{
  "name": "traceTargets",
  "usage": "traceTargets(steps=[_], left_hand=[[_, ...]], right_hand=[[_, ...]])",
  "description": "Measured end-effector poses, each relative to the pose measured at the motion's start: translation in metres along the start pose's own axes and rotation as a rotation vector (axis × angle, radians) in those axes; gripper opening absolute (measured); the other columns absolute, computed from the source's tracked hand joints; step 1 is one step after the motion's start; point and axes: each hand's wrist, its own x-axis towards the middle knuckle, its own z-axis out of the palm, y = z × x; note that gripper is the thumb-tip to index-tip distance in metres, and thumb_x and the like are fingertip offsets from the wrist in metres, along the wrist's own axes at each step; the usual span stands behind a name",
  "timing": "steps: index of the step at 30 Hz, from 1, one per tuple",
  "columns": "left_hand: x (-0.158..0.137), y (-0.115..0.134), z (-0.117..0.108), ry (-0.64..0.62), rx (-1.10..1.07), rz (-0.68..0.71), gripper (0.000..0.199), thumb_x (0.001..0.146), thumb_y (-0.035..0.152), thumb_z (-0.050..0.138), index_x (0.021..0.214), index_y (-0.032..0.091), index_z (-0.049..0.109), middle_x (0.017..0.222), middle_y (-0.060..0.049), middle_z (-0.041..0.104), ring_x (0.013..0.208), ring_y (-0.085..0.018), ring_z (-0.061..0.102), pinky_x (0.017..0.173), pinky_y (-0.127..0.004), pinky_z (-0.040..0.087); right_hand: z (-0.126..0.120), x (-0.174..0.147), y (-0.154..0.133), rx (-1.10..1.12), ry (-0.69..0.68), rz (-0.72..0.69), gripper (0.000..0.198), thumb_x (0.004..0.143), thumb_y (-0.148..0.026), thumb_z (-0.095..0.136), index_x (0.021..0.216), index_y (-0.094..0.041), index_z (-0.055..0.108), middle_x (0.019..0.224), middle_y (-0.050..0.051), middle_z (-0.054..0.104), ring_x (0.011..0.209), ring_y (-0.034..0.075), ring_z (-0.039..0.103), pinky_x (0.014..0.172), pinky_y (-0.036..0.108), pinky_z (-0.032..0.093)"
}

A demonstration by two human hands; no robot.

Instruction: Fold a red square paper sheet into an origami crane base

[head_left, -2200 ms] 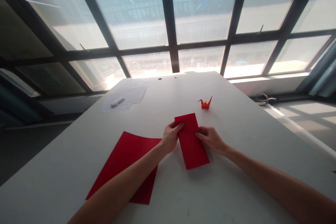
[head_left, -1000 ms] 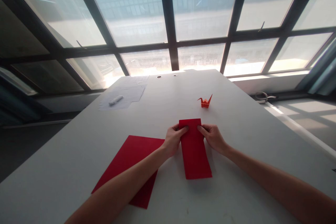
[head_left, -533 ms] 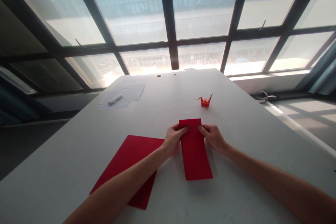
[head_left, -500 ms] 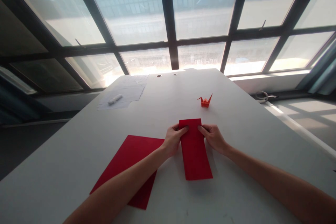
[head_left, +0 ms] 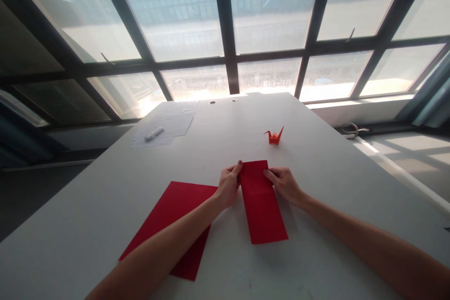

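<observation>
A long rectangle of folded red paper (head_left: 263, 206) is held between my hands, its lower end angled toward me and a faint crease running across it. My left hand (head_left: 229, 183) grips the upper left edge, thumb raised by the corner. On the upper right edge, my right hand (head_left: 285, 185) pinches the paper with the thumb on top. Beneath my left forearm lies a larger red paper sheet (head_left: 168, 211), partly hidden by the arm. Beyond my hands stands a small red-orange origami crane (head_left: 274, 137).
White printed sheets (head_left: 179, 124) lie at the far left of the white table (head_left: 333, 253), with a white stick-like object (head_left: 153, 133) on them. Two round holes sit near the far table edge. Dark-framed windows (head_left: 230, 70) rise behind it.
My left thumb has slid off the paper's face to its left edge. The red paper's lower end has shifted slightly right. My right hand keeps its pinch.
</observation>
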Motion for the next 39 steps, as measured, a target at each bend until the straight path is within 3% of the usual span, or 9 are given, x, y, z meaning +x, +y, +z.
traceTargets(steps=[3, 6, 16, 26, 35, 39], left_hand=[[-0.001, 0.001, 0.0, -0.058, 0.044, -0.056, 0.051, 0.075, 0.062, 0.07, 0.085, 0.012, 0.072, 0.077, -0.013, 0.071, 0.07, -0.021, 0.068, 0.064, -0.028, 0.052], [-0.002, 0.0, -0.001, -0.147, 0.07, -0.131, 0.049, 0.077, 0.057, 0.072, 0.092, 0.01, 0.072, 0.083, -0.015, 0.072, 0.073, -0.022, 0.068, 0.068, -0.031, 0.054], [-0.001, 0.0, -0.003, -0.221, 0.098, -0.173, 0.048, 0.08, 0.053, 0.071, 0.098, 0.009, 0.073, 0.098, -0.018, 0.072, 0.084, -0.024, 0.069, 0.073, -0.03, 0.053], [-0.009, 0.012, 0.002, -0.364, 0.243, -0.226, 0.043, 0.076, 0.046, 0.077, 0.1, 0.01, 0.073, 0.098, -0.02, 0.073, 0.092, -0.029, 0.07, 0.079, -0.037, 0.055], [-0.011, 0.011, 0.004, -0.326, 0.27, -0.205, 0.039, 0.078, 0.04, 0.077, 0.103, 0.011, 0.072, 0.108, -0.019, 0.071, 0.09, -0.028, 0.071, 0.079, -0.039, 0.057], [-0.011, 0.009, 0.003, -0.251, 0.238, -0.161, 0.042, 0.075, 0.041, 0.079, 0.101, 0.009, 0.073, 0.106, -0.02, 0.071, 0.09, -0.029, 0.071, 0.079, -0.04, 0.057]], right_hand=[[0.0, 0.0, 0.0, 0.011, 0.025, -0.003, 0.044, 0.084, -0.056, 0.059, 0.075, -0.015, 0.071, 0.071, 0.005, 0.066, 0.062, 0.018, 0.058, 0.054, 0.026, 0.044], [-0.001, 0.001, 0.001, 0.047, 0.063, 0.001, 0.043, 0.083, -0.056, 0.06, 0.078, -0.015, 0.072, 0.072, 0.005, 0.068, 0.065, 0.02, 0.061, 0.056, 0.028, 0.047], [-0.007, 0.004, 0.002, 0.105, 0.121, 0.001, 0.046, 0.08, -0.06, 0.063, 0.076, -0.015, 0.073, 0.072, 0.006, 0.068, 0.066, 0.022, 0.063, 0.057, 0.03, 0.05], [-0.012, 0.01, 0.003, 0.085, 0.207, -0.032, 0.044, 0.082, -0.056, 0.062, 0.081, -0.014, 0.074, 0.071, 0.006, 0.069, 0.065, 0.022, 0.063, 0.057, 0.03, 0.049], [-0.007, 0.01, -0.005, 0.157, 0.238, 0.01, 0.047, 0.077, -0.059, 0.068, 0.085, -0.013, 0.075, 0.074, 0.008, 0.072, 0.067, 0.023, 0.066, 0.059, 0.033, 0.053], [-0.009, 0.009, -0.008, 0.295, 0.127, 0.053, 0.058, 0.079, -0.066, 0.062, 0.097, -0.012, 0.074, 0.081, 0.011, 0.074, 0.068, 0.022, 0.068, 0.063, 0.034, 0.056]])
